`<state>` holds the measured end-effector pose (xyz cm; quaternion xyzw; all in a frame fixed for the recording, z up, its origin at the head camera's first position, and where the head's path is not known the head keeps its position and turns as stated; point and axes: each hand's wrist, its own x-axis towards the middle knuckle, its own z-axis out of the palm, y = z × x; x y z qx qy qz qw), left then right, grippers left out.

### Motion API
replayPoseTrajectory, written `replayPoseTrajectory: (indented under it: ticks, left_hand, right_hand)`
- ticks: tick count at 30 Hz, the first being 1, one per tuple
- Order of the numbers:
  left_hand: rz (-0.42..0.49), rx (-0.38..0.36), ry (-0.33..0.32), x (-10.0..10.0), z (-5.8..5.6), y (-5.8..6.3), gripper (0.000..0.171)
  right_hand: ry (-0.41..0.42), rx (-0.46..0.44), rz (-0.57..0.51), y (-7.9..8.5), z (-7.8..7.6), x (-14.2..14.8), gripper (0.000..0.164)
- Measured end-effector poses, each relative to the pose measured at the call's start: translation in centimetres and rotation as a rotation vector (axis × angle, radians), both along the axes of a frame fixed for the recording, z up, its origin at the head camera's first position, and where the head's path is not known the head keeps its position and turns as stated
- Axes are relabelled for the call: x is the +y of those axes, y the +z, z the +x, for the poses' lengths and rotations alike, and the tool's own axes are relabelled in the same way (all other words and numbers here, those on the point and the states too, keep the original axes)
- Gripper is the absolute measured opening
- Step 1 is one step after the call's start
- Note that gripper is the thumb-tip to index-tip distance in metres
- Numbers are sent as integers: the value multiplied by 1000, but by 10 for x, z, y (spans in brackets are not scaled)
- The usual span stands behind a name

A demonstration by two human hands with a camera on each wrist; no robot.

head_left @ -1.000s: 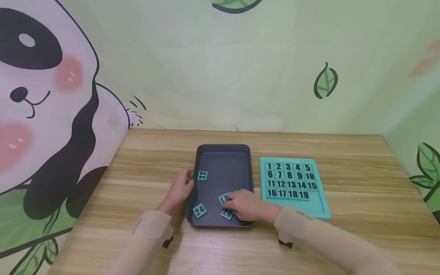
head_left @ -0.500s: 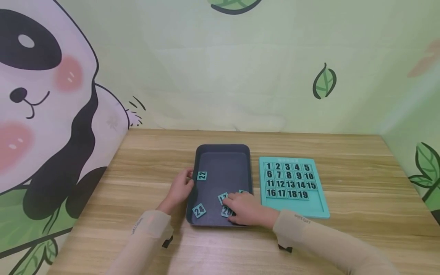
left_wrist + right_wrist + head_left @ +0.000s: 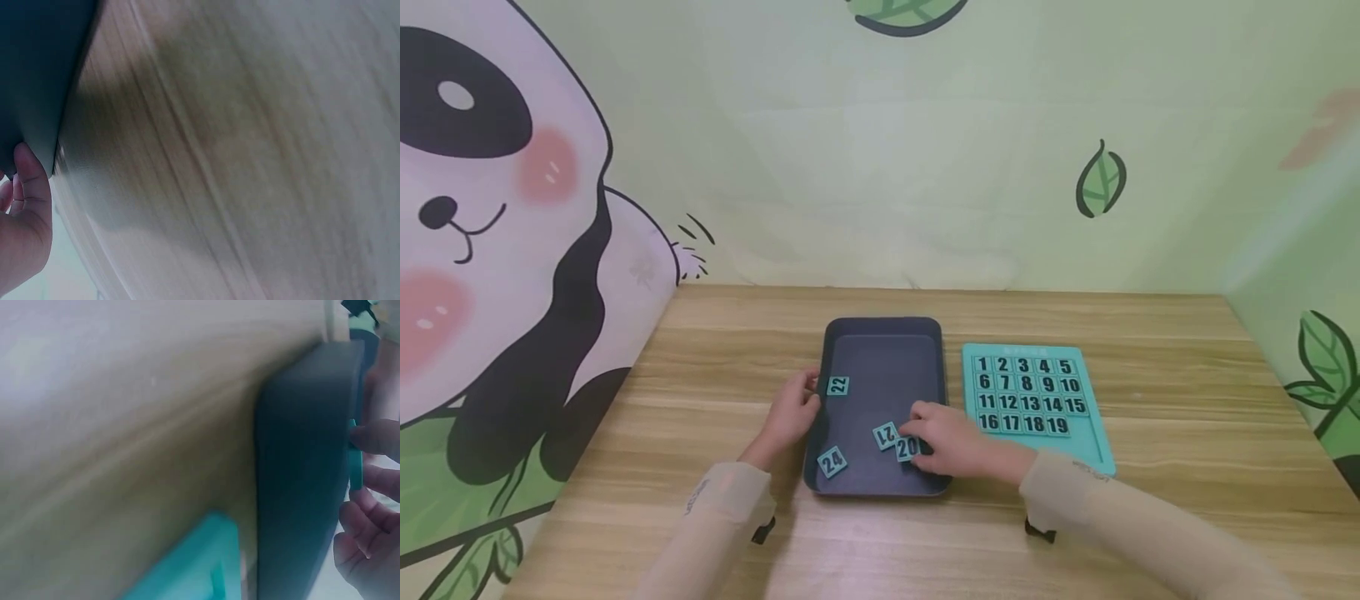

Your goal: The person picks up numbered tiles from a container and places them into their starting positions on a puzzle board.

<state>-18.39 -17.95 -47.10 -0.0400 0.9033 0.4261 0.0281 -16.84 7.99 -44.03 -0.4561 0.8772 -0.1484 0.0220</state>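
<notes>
In the head view, my right hand pinches the number tile 20 between thumb and fingers, over the right side of the dark tray. The right wrist view shows that tile edge-on by the tray wall. Just left of it lies tile 21, upside down. Tile 24 rests near the tray's front left corner, and tile 22 lies sideways along the left wall. My left hand rests against the tray's left side; its thumb touches the outer wall.
Right of the tray lies a turquoise number board with tiles 1 to 19 set in rows. The wooden table ends at a printed wall sheet at the back. My right forearm crosses before the board.
The right hand has taken hold of tile 20 and brought it slightly up and right. A tile edge seen half a second ago beside the right knuckles is now hidden. The left hand stays.
</notes>
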Motion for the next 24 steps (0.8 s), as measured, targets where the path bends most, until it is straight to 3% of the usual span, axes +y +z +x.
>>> replayPoseTrajectory:
  ticks: [8, 18, 24]
  left_hand:
    - [-1, 22, -4, -1, 0, -2, 41]
    - [-8, 5, -5, 0, 1, -1, 42]
    - [-5, 2, -8, 0, 1, -1, 42]
  right_hand:
    - [-103, -57, -67, 16, -8, 41, 31]
    - [-276, -69, -60, 13, -17, 99, 31]
    - [-315, -72, -109, 8, -20, 128, 31]
